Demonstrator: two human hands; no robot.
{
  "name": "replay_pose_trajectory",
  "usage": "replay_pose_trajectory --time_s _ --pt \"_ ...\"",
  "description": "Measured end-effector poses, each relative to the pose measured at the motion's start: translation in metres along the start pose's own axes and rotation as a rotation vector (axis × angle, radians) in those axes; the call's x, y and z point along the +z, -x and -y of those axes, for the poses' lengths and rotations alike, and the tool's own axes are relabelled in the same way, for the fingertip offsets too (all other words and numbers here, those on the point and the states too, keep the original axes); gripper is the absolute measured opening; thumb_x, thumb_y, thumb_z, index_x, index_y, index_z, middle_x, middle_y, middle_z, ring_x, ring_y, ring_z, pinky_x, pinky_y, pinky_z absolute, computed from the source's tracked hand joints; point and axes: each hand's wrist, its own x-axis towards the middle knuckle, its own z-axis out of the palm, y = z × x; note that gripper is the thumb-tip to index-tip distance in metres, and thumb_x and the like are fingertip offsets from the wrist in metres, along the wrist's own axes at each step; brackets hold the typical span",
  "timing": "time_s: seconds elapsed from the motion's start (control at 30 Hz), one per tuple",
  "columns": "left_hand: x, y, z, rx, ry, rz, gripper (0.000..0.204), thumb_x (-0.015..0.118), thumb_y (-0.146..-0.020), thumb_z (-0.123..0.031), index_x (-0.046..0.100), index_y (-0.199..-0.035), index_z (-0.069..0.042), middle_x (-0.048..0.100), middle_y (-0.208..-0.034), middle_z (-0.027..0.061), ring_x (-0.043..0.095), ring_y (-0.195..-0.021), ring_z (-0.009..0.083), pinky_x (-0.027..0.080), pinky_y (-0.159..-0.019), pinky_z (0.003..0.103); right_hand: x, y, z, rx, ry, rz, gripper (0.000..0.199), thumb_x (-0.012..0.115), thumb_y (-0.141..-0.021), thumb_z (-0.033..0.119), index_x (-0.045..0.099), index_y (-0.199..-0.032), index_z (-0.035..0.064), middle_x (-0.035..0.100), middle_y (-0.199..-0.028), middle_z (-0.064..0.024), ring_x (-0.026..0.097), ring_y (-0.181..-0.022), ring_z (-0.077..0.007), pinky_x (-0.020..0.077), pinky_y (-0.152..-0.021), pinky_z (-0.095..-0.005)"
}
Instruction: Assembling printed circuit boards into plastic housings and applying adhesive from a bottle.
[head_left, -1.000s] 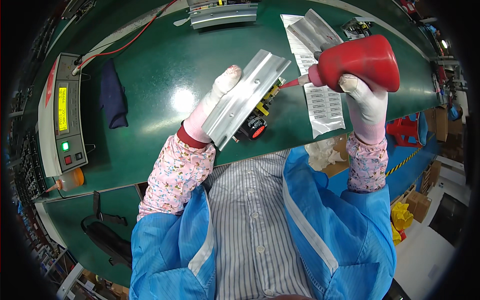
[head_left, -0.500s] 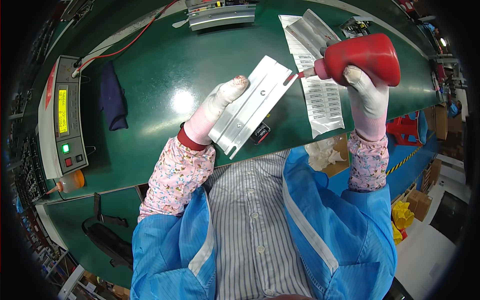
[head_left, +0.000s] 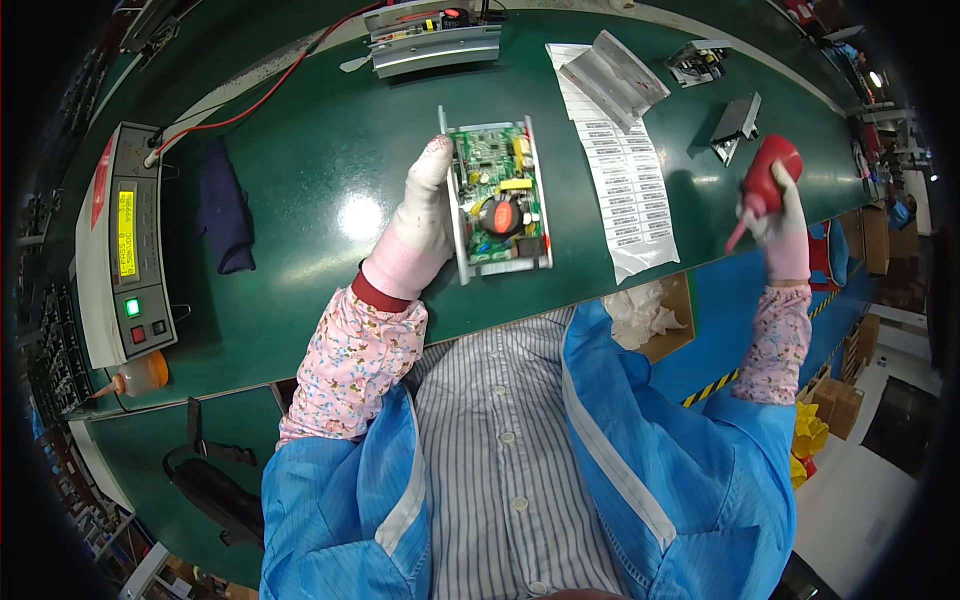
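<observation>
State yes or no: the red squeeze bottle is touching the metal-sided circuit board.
No, the red squeeze bottle is in the right grip, well apart from the metal-sided circuit board in the left grip.

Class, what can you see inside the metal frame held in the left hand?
Inside the metal frame sits a green circuit board carrying a round black component with a red patch. The board's underside is hidden from view.

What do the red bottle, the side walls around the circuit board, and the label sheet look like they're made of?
Red bottle: probably plastic, smooth; rounded, evenly coloured body with tapered nozzle. Side walls: metal, perhaps aluminium; bare, silvery-grey surface. Label sheet: likely paper, matte white; thin, printed in rows.
</observation>
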Motion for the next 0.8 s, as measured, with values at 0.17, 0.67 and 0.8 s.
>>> replay_pose_trajectory --time_s 0.17,0.67,0.8 --pt "-0.015 -0.003 0.003 0.047 -0.204 -0.106 0.06 0.062 -0.1 -0.037 0.049 -0.141 0.004 0.067 -0.108 0.0168 0.067 -0.079 0.0166 0.055 -0.069 0.025 -0.034 0.009 0.012 0.068 1.208 -0.128 0.067 0.075 -0.089 0.043 0.052 -0.135 0.0003 0.067 -0.111 -0.0175 0.067 -0.076 -0.027 0.0553 -0.073 -0.0325" --pt "-0.028 -0.033 -0.081 0.463 -1.633 -0.343 0.058 0.069 -0.091 -0.041 0.059 -0.132 -0.001 0.067 -0.106 0.0114 0.065 -0.079 0.0228 0.053 -0.071 0.033 0.194 0.011 -0.043 -0.631 0.83 0.233 0.034 0.073 -0.09 0.022 0.073 -0.113 -0.0033 0.076 -0.099 -0.0073 0.063 -0.08 -0.0119 0.0481 -0.072 -0.0218" --pt "-0.025 -0.1 -0.091 0.877 -1.934 -0.381 0.048 0.071 -0.085 -0.04 0.065 -0.124 -0.012 0.069 -0.115 0.0072 0.063 -0.106 0.0305 0.047 -0.095 0.043 0.286 -0.038 -0.075 -0.755 0.791 0.256 0.035 0.072 -0.09 0.029 0.076 -0.107 -0.0007 0.076 -0.086 -0.0034 0.059 -0.068 -0.0116 0.0464 -0.063 -0.0245"
